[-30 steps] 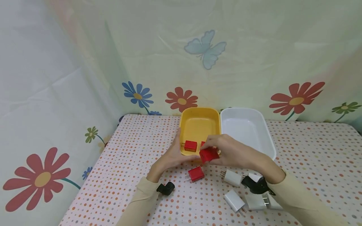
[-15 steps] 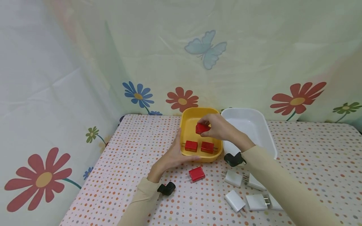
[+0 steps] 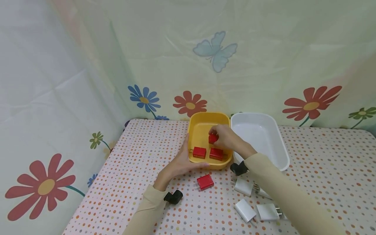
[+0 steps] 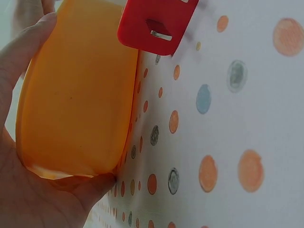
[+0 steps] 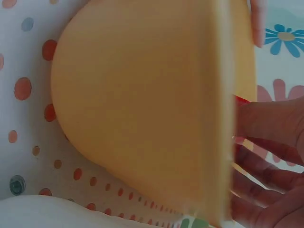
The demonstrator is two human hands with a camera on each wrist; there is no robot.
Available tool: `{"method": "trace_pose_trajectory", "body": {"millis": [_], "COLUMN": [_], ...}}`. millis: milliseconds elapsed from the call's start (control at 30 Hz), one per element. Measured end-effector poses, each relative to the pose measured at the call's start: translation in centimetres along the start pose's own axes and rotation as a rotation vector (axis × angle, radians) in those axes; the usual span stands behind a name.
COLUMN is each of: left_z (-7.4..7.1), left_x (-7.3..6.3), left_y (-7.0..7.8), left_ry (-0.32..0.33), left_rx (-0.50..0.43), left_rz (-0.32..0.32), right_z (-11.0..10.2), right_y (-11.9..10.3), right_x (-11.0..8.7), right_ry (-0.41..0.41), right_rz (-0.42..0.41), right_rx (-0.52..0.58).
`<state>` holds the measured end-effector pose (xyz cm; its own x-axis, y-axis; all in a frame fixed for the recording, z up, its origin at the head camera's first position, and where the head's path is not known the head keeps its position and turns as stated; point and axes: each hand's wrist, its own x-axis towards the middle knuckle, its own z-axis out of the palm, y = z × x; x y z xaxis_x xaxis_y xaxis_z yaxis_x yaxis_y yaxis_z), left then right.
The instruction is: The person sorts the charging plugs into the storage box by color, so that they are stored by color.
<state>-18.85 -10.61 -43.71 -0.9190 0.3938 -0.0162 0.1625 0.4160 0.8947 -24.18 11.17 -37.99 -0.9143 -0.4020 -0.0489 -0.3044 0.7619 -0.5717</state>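
Note:
In the head view, my right hand (image 3: pixel 224 137) pinches a red wall charger (image 3: pixel 213 138) low over the inside of a yellow tray (image 3: pixel 202 119). Whether this charger touches the tray floor is hard to tell. My left hand (image 3: pixel 180 160) grips the tray's front left corner, thumb along the front wall and fingers at the left side. Two more red chargers lie inside near the front: one at left (image 3: pixel 199 152), one at right (image 3: pixel 216 154). Another red charger (image 3: pixel 205 182) is on the tablecloth before the tray. In the right wrist view, the tray's wall (image 5: pixel 142 95) hides most of the held charger.
A white tray (image 3: pixel 282 140) stands against the yellow one's right side. Several white wall chargers, one of them at front (image 3: pixel 245 210), lie on the dotted tablecloth (image 3: pixel 164 137), some partly behind the right sleeve (image 3: pixel 282 182). A patterned curtain (image 3: pixel 258 65) rises behind the table.
My right hand has carried the red charger from the yellow tray's front edge inward over it, then slightly back and lower. The left hand stays at the tray's corner.

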Motion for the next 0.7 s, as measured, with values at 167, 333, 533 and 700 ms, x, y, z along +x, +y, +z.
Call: {"method": "trace_pose_trajectory", "body": {"millis": [167, 333, 533, 700], "left_z": [0.0, 0.1, 0.2, 0.1], "left_x": [0.1, 0.0, 0.2, 0.1], "left_y": [-0.3, -0.3, -0.3, -0.2], "left_ry": [0.004, 0.007, -0.004, -0.001], "left_rx": [0.010, 0.009, -0.008, -0.006], "left_rz": [0.011, -0.006, 0.037, 0.037], "right_z": [0.7, 1.3, 1.7, 1.8], "right_y": [0.2, 0.0, 0.0, -0.1], "right_x": [0.4, 0.6, 0.8, 0.9], "right_ry": [0.000, 0.005, -0.001, -0.018], "right_rz": [0.015, 0.023, 0.064, 0.097], "right_rx": [-0.028, -0.055, -0.081, -0.092]}}
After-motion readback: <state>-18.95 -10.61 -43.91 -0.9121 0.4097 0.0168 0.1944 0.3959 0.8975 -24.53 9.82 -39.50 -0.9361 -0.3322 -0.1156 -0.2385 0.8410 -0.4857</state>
